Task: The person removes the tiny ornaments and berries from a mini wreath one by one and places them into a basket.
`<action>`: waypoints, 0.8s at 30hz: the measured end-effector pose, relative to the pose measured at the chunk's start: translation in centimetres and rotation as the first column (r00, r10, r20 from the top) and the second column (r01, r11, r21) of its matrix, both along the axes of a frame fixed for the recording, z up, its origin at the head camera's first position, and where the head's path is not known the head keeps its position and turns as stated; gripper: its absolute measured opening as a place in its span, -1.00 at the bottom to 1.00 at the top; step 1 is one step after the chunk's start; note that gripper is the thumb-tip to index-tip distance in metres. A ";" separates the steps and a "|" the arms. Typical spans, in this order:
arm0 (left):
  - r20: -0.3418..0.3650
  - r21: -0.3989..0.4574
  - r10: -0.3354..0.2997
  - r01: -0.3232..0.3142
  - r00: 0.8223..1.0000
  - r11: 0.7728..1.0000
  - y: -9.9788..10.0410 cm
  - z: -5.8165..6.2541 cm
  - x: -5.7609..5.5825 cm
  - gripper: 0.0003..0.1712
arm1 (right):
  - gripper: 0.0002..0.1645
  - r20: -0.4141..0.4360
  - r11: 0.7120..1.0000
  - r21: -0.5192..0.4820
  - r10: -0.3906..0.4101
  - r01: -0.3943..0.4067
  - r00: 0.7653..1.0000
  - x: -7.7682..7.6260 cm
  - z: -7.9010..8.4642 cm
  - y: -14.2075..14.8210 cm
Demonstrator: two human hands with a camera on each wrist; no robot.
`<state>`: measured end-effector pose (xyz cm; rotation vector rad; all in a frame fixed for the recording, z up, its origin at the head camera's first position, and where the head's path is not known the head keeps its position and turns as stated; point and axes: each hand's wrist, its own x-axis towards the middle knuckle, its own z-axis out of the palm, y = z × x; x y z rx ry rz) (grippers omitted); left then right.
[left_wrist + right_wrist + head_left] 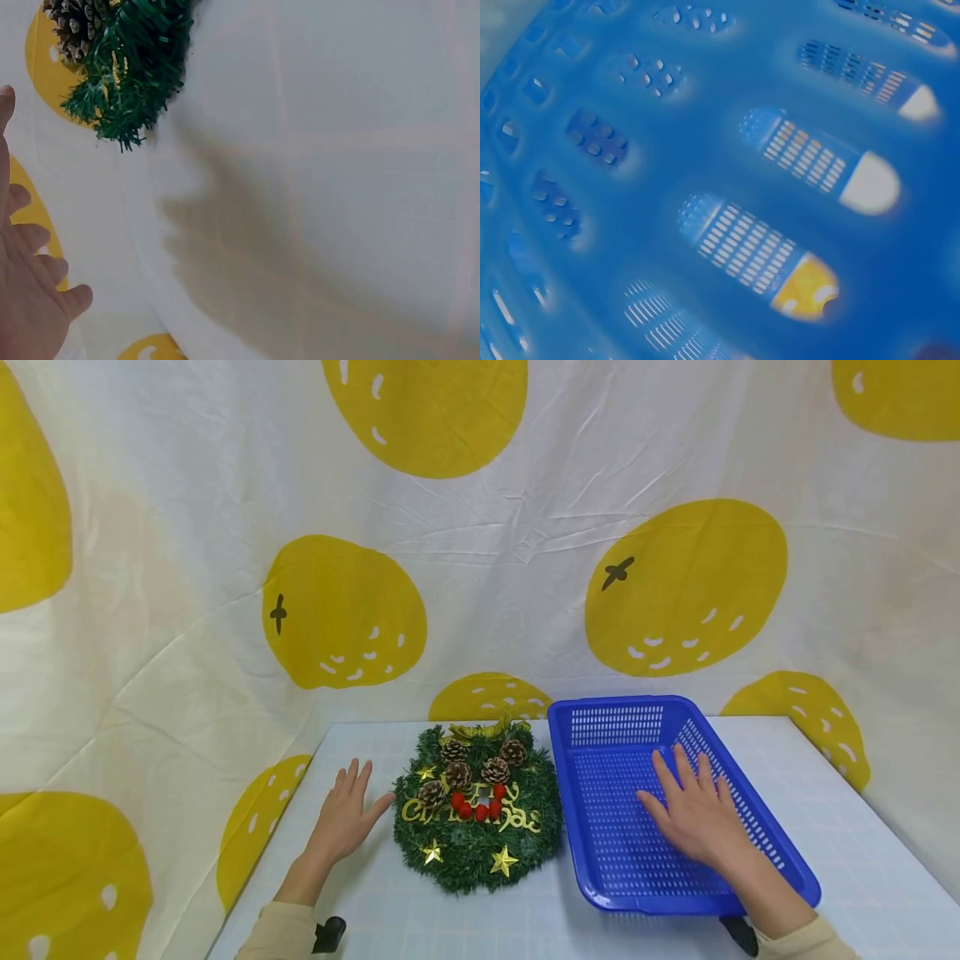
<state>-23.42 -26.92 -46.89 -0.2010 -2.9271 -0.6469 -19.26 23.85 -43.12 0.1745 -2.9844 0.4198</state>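
A green Christmas wreath lies on the table, with pine cones, red berries, gold stars and gold lettering. Just left of it, my left hand is held with fingers straight and spread, holding nothing; the thumb points toward the wreath's edge. In the left wrist view, part of the wreath shows beyond the left hand. To the right of the wreath stands a blue plastic basket with slotted walls. My right hand is over the basket, fingers spread and holding nothing. The basket's slotted wall fills the right wrist view.
Beneath everything is a white table with a faint check pattern. A white curtain printed with large yellow fruit hangs behind the table and along its left side. The wreath and basket are side by side, nearly touching.
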 end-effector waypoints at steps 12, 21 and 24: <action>0.058 0.077 -0.120 0.116 0.991 0.990 0.0 -0.7 0.1 -0.18 | -0.03 0.023 1.000 -0.013 0.002 -0.002 1.000 0.0 -0.2 0.3; -0.014 0.098 -0.230 0.231 0.973 0.968 0.1 -1.9 -0.3 -0.43 | -0.04 0.012 1.000 -0.009 0.003 -0.003 1.000 0.2 -0.3 0.5; -0.022 0.093 -0.242 0.243 0.970 0.965 0.2 -2.3 -0.5 -0.48 | -0.04 0.014 1.000 -0.007 0.002 -0.002 1.000 0.2 -0.4 0.6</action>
